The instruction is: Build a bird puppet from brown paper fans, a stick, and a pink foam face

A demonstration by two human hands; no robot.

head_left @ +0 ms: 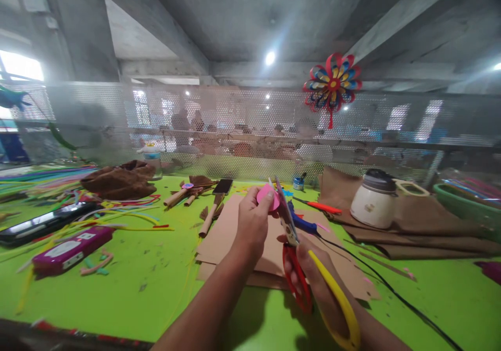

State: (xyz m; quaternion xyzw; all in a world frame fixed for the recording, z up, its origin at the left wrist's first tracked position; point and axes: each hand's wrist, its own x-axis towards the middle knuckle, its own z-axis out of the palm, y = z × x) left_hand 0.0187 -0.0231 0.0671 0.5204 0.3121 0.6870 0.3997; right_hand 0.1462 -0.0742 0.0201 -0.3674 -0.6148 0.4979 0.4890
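My left hand (252, 225) pinches a small round pink piece (263, 195), its thumb lying across the front. Just to the right, my right hand (313, 272) grips a pair of scissors (288, 224) with one red and one yellow handle. The blades point up and away from me, close beside the pink piece's right edge; whether they touch it I cannot tell. Beneath both hands lie sheets of brown paper (223, 241). Behind the scissors rests a blue glue gun (303, 223) with a black cord, partly hidden by the blades.
On the green table (136, 304), a purple box-shaped device (72, 249) and pipe cleaners (133, 219) lie left. Rolled brown paper pieces (211, 218) lie mid-table. A white jar (374, 199) stands on folded brown material (442, 228) at right, near an orange-red tool (324, 207). A perforated screen (242, 131) rises behind.
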